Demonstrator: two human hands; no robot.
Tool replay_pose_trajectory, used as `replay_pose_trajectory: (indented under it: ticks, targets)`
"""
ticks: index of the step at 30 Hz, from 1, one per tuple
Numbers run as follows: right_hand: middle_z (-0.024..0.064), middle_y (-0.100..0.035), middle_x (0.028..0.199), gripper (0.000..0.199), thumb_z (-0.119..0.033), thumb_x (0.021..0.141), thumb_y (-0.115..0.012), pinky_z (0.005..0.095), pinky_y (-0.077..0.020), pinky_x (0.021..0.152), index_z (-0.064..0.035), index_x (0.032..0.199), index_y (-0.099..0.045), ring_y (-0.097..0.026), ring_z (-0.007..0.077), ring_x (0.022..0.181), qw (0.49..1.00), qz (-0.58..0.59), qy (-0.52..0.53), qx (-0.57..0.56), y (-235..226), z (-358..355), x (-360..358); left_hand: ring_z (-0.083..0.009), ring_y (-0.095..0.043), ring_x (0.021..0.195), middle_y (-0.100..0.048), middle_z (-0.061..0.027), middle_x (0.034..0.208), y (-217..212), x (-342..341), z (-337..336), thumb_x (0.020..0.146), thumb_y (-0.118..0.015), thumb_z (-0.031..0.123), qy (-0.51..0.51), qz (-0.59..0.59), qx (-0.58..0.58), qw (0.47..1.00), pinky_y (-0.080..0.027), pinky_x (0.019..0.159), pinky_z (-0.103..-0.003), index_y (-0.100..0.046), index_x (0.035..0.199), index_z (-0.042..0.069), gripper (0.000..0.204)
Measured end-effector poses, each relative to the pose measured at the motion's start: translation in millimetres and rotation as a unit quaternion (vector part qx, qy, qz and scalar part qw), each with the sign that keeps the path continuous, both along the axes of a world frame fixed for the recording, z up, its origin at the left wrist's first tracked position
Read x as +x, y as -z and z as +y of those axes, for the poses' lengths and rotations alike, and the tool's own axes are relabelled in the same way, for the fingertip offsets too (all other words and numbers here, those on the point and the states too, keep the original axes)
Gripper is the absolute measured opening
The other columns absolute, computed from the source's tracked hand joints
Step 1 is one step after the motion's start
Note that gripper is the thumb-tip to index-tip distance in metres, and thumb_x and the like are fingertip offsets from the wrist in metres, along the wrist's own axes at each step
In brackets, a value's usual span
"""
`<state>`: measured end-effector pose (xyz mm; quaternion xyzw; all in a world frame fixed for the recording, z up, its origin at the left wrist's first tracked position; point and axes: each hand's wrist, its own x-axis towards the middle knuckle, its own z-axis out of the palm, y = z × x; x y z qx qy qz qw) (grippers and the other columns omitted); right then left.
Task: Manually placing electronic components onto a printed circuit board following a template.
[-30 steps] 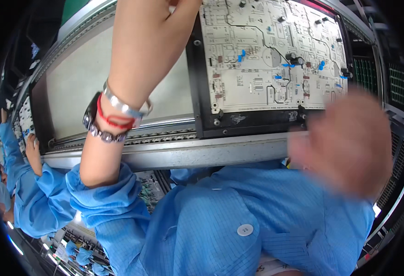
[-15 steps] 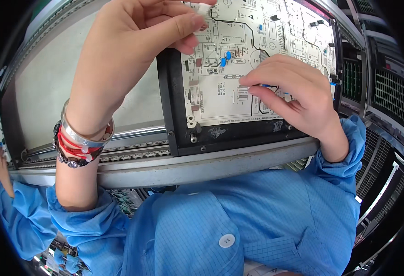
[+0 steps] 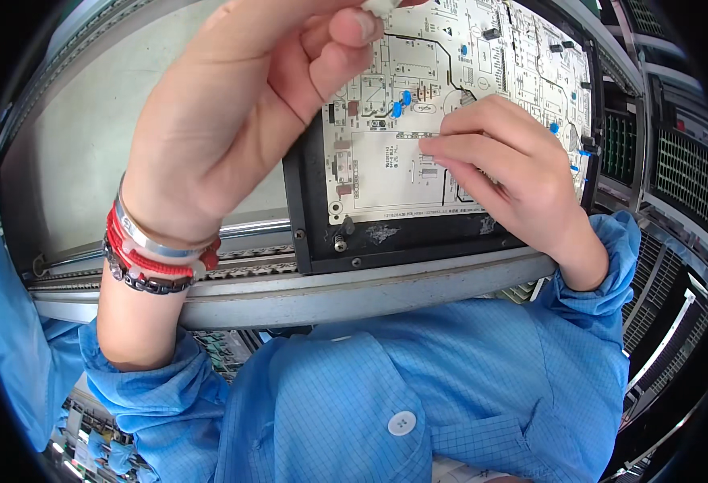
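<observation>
A pale printed circuit board [image 3: 370, 189] lies in a black frame [image 3: 310, 201], with blue disc parts [image 3: 402, 102], brown parts and small black cylinders standing on it. At the top edge, my left hand [image 3: 233, 113] is closed on a small white part [image 3: 381, 6], its palm partly turned toward me and the part cut off by the picture's edge. Over the board's middle hangs my right hand [image 3: 515, 169], thumb and fingertips pinched together close to the printed surface. Whatever the pinch holds, if anything, is hidden.
A metal rail with a chain [image 3: 265, 266] runs along the near side of the frame. Left of it lies a pale flat panel [image 3: 80, 153]. Another person's blue sleeve [image 3: 12, 314] is at the far left. Dark slotted racks [image 3: 684, 169] stand on the right.
My left hand has risen and turned its palm more toward me, still with the white part. My right fingers have drawn together. The other person's hand at far left has left view.
</observation>
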<state>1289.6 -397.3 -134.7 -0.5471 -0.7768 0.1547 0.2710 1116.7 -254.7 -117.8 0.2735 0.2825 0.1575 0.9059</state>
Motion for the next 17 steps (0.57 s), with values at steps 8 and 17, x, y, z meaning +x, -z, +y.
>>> replay_pose_trajectory:
  ticks: [8, 17]
  targets:
    - [0.0097, -0.058, 0.082, 0.02, 0.006, 0.065, -0.071, 0.0304, -0.0451, 0.057, 0.003, 0.084, -0.064, -0.057, 0.023, 0.07, 0.999, -0.002, 0.005, 0.033, 4, -1, -6, -0.0088, -0.06, 0.085, -0.053, -0.0163, 0.116, 9, 0, 0, 0.095, -0.049, 0.012, 0.013, -0.152, 0.007, 0.988, -0.054, 0.08, -0.017, -0.036, 0.132, -0.011, 0.045]
    - [0.0146, -0.058, 0.095, 0.043, 0.003, 0.067, -0.06, 0.0341, -0.0496, 0.062, 0.0043, 0.109, -0.062, -0.059, 0.0295, 0.078, 0.997, -0.067, -0.043, 0.001, -13, -9, -2, -0.0222, -0.059, 0.108, -0.048, -0.0192, 0.129, -9, 12, -4, 0.093, -0.057, 0.016, 0.023, 0.018, 0.085, 0.996, -0.053, 0.079, -0.017, -0.031, 0.138, -0.006, 0.057]
